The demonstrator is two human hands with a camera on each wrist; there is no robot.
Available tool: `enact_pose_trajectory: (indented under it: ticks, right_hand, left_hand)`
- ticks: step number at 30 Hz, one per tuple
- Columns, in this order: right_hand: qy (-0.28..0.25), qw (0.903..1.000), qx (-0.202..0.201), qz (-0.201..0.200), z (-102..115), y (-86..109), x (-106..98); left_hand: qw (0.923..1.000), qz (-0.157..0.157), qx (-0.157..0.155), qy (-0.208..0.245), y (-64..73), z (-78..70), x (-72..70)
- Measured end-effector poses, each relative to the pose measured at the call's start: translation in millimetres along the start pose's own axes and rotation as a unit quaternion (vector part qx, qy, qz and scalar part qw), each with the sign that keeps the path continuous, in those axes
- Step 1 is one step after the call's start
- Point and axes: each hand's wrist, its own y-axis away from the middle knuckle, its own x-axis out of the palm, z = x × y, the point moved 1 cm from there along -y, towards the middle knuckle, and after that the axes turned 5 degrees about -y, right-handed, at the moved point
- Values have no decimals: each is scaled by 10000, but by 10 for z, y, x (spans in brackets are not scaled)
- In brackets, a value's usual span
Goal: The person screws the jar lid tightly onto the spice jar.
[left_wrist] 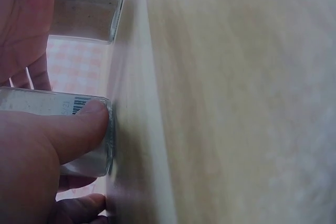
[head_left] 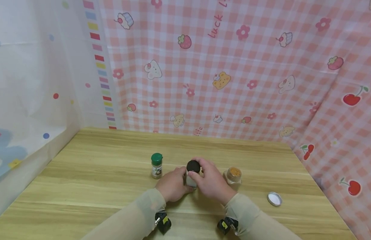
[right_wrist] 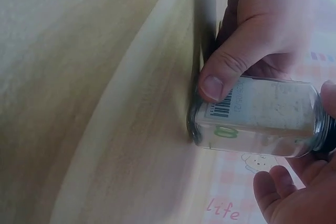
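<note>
A square glass jar with a black lid stands upright on the table between both hands. My left hand grips its lower body, the thumb pressed over the barcode label near the base. With fingers and thumb, my right hand pinches the black lid from the right. Pale contents show through the glass in the right wrist view. Just right of the right hand is an uncovered glass jar of orange-brown spice. Left of the left hand stands a small spice bottle with a green cap.
A round silver-rimmed lid lies upturned on the wood-grain table at the right. Patterned cloth hangs along the table's back and right edges; a white cloth hangs at the left.
</note>
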Motion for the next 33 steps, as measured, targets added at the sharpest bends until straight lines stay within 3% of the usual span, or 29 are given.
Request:
enact_pose_trajectory:
  ticks: [24,33]
  right_hand:
    - [223,9996,175,-95,27,13,-6]
    - [446,9988,-65,-207,180,84,-85]
  left_hand:
    - [9999,-31,66,-94,-42,19,22]
    - [9998,75,15,-184,-60,28,22]
